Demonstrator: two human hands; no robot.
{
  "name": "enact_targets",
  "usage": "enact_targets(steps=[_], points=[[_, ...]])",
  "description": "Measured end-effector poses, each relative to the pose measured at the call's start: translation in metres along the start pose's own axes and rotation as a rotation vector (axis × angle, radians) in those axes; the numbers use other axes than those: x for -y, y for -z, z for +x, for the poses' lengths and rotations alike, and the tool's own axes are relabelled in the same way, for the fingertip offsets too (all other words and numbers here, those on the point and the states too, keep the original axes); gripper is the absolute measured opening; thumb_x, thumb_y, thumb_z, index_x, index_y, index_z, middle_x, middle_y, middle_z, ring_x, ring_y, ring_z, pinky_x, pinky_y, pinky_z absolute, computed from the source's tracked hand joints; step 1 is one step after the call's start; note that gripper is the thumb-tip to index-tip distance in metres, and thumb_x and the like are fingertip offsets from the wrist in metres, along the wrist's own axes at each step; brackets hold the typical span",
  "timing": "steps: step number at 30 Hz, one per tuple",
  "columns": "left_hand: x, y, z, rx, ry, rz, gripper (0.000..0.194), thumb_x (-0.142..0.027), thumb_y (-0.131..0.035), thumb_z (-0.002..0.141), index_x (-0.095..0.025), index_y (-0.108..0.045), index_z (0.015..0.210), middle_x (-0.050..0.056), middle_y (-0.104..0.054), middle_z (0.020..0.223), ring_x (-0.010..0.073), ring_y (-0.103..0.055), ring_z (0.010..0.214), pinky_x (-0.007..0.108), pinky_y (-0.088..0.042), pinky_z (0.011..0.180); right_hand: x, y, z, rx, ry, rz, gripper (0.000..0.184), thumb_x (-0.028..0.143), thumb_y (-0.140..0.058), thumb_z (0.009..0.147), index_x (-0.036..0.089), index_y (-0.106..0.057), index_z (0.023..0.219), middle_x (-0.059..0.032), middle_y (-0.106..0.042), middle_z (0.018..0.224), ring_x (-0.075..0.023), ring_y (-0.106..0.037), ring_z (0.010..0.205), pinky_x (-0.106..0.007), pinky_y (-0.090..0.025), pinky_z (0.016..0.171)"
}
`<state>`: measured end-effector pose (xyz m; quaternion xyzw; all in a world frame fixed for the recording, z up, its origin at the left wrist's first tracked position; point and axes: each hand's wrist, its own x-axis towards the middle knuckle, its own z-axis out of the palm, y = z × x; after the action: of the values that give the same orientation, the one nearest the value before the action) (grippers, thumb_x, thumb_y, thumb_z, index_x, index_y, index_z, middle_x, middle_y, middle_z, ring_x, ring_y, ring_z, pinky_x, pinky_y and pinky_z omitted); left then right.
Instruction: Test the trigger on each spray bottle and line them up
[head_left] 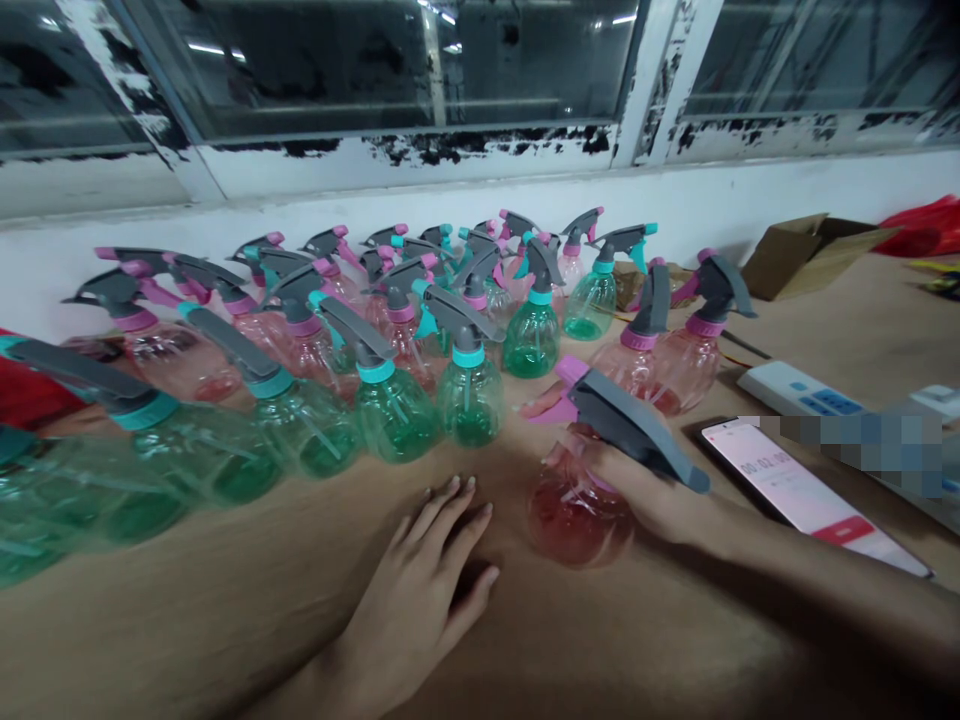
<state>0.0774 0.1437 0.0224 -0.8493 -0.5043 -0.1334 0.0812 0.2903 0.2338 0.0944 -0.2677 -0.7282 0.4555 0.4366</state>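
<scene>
Pink spray bottle (579, 525) — grey head (630, 420), pink trigger (559, 408), green bottles (396, 415) — turquoise collars (376, 371), brown tabletop (187, 605)

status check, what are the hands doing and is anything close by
Right hand gripping pink spray bottle. Left hand palm down, fingers slightly spread. Close by: green spray bottles beyond left hand, phone to the right.

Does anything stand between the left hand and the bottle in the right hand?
Nothing visible does: only tabletop shows between the left hand and the held bottle, which the right hand grips near its neck. The green bottles stand beyond, outside that gap.
</scene>
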Motion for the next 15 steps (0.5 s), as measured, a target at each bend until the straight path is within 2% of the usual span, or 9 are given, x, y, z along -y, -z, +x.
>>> enact_targets(steps=[3, 8, 12, 15], points=[[0.0, 0.001, 0.001, 0.006, 0.004, 0.001, 0.04, -0.032, -0.049, 0.091, -0.016, -0.047, 0.128, 0.011, -0.044, 0.138, 0.0276, -0.04, 0.126, 0.047, -0.041, 0.096, 0.0, 0.002, 0.001, -0.007, 0.01, -0.024, 0.015, 0.018, -0.051, 0.079, 0.024, -0.057, 0.091, 0.002, -0.054, 0.07, -0.0138, -0.055, 0.061, -0.026, -0.048, 0.056], [0.0, 0.002, 0.002, 0.007, -0.003, 0.002, 0.039, -0.031, -0.049, 0.091, -0.016, -0.048, 0.127, 0.012, -0.045, 0.138, 0.0282, -0.041, 0.126, 0.047, -0.042, 0.096, -0.007, 0.009, 0.001, 0.085, -0.059, -0.061, 0.007, 0.019, -0.053, 0.077, 0.025, -0.056, 0.08, 0.0004, -0.056, 0.07, -0.0161, -0.056, 0.065, -0.03, -0.048, 0.062], [-0.001, 0.001, 0.001, 0.018, 0.003, 0.002, 0.04, -0.032, -0.048, 0.091, -0.016, -0.048, 0.127, 0.012, -0.044, 0.138, 0.0283, -0.041, 0.125, 0.047, -0.043, 0.094, -0.021, 0.013, -0.002, 0.075, -0.106, 0.05, 0.006, 0.022, -0.053, 0.075, 0.024, -0.057, 0.08, -0.0021, -0.06, 0.077, -0.0165, -0.056, 0.066, -0.029, -0.046, 0.055], [-0.001, 0.0, 0.001, 0.009, 0.01, 0.004, 0.039, -0.032, -0.048, 0.091, -0.016, -0.048, 0.127, 0.012, -0.044, 0.138, 0.0276, -0.041, 0.125, 0.046, -0.043, 0.095, -0.025, 0.013, -0.004, 0.047, -0.133, 0.032, 0.006, 0.026, -0.053, 0.078, 0.023, -0.058, 0.078, -0.0004, -0.058, 0.07, -0.0152, -0.054, 0.063, -0.028, -0.044, 0.055]])
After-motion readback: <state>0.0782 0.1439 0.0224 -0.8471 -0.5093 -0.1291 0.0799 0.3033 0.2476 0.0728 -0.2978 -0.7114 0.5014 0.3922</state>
